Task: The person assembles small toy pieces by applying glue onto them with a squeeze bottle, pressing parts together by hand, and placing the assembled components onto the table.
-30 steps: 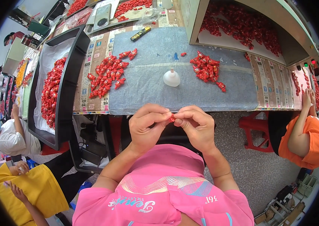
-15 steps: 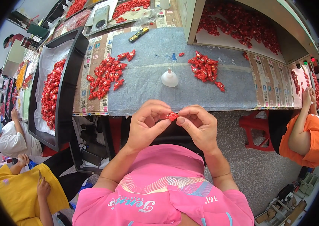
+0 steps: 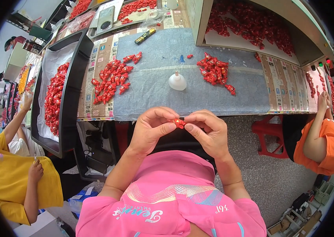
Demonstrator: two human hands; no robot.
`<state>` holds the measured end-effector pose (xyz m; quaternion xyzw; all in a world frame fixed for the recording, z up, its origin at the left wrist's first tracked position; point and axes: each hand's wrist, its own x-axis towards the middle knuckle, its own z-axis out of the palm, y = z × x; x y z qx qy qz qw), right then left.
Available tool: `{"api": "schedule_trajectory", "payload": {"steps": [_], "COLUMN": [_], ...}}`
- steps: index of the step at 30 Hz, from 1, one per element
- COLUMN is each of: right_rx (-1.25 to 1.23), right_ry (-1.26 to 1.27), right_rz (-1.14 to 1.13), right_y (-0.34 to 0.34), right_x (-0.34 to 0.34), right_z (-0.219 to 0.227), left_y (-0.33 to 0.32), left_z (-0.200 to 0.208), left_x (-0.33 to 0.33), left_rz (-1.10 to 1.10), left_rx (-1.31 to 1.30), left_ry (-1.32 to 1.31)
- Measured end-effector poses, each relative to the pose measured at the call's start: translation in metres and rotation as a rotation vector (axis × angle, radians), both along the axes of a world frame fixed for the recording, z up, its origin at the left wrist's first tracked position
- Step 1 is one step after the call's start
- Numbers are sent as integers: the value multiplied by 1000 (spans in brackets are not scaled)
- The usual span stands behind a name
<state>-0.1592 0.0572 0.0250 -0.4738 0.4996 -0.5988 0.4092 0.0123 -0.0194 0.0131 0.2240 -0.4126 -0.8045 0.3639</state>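
Between my two hands, just in front of the table's near edge, is a small glossy red figurine piece (image 3: pixel 179 123) with gold marks. My left hand (image 3: pixel 153 128) pinches its left side between thumb and fingertips. Thumb and forefinger of my right hand (image 3: pixel 208 130) grip its right side. Beyond my hands, a small white squeeze bottle (image 3: pixel 177 81) with a thin tip stands on the blue-grey cloth. One pile of similar red pieces (image 3: pixel 113 79) lies to its left, and another red pile (image 3: pixel 214 69) to its right.
A black tray (image 3: pixel 69 98) of red pieces stands at left. A box-like shelf (image 3: pixel 249 49) holding more red pieces takes up the back right. A dark patterned tube (image 3: pixel 145 36) and a phone (image 3: pixel 105 19) lie further back. Co-workers sit on both sides, one in yellow (image 3: pixel 21 170).
The red piece has turned slightly between my fingertips, and my hands have barely shifted. At left, the person in yellow has reached an arm forward toward the bench.
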Motion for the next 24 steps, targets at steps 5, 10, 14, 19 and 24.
{"api": "schedule_trajectory", "payload": {"steps": [5,10,14,19,24], "right_rx": [-21,-53,-113,-138,-134], "right_ry": [47,96,144,180,193], "right_rz": [16,4,-29,-50,-34], "right_y": [0,-1,-1,0,0], "right_x": [-2,1,1,1,-1], "right_z": [-2,-3,-3,-1,-1], "left_y": [0,0,0,1,1], "left_z": [1,-2,-2,-4,-3], "left_x": [1,2,1,0,-1], "left_rz": [-3,44,55,79,80], "left_rx": [-7,-127,-169,-239,-244], "left_ry": [-18,-24,-34,-62,-74]}}
